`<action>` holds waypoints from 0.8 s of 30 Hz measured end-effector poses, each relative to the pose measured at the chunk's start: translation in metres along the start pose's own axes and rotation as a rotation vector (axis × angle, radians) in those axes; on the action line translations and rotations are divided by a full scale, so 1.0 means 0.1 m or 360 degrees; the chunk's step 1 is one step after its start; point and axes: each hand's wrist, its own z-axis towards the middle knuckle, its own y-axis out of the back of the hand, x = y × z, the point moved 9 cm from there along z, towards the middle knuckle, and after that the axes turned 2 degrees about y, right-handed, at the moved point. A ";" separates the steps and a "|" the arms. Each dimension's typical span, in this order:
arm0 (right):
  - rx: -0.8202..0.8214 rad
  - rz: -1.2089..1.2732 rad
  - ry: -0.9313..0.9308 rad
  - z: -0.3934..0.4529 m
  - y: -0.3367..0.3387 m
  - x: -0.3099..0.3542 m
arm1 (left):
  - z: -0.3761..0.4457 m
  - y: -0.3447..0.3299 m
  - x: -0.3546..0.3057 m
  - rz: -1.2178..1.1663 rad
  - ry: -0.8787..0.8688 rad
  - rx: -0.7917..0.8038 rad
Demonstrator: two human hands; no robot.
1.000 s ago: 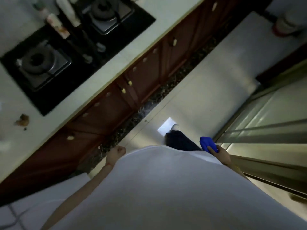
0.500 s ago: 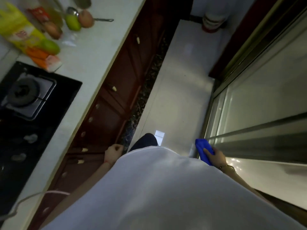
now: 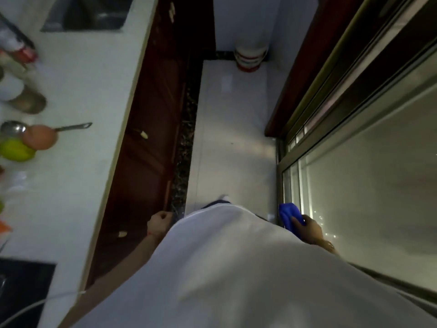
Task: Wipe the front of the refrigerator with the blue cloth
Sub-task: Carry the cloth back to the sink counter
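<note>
Blue cloth (image 3: pixel 289 215) sits bunched in the right hand (image 3: pixel 309 229), fingers closed round it, low beside the glossy panel (image 3: pixel 369 197) — probably the refrigerator front; spread it flat — wipe evenly.

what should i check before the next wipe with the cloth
1. Cloth held in right hand: ok.
2. Cloth touching the glossy panel on the right: cannot tell, it sits at the panel's edge.
3. That panel is the refrigerator front: cannot tell.
4. Left hand empty, fisted by the cabinet: ok.
5. Floor ahead free of obstacles near the feet: ok.
</note>
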 end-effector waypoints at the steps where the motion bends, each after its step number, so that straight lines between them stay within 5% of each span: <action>1: -0.0022 0.0008 0.0022 0.12 0.13 0.20 | 0.20 0.09 -0.23 -0.0024 0.0005 -0.0014; 5: -0.0134 0.0026 0.0030 0.61 0.61 0.78 | 0.78 0.31 -1.24 -0.0090 -0.0095 -0.0053; 14: 0.0055 0.0090 -0.0076 1.95 1.29 1.71 | 1.37 0.33 -2.81 -0.0050 0.0022 -0.0023; 24: 0.0143 -0.0433 0.0473 3.60 2.38 4.35 | 1.72 0.64 -3.92 -0.0525 0.0194 -0.0300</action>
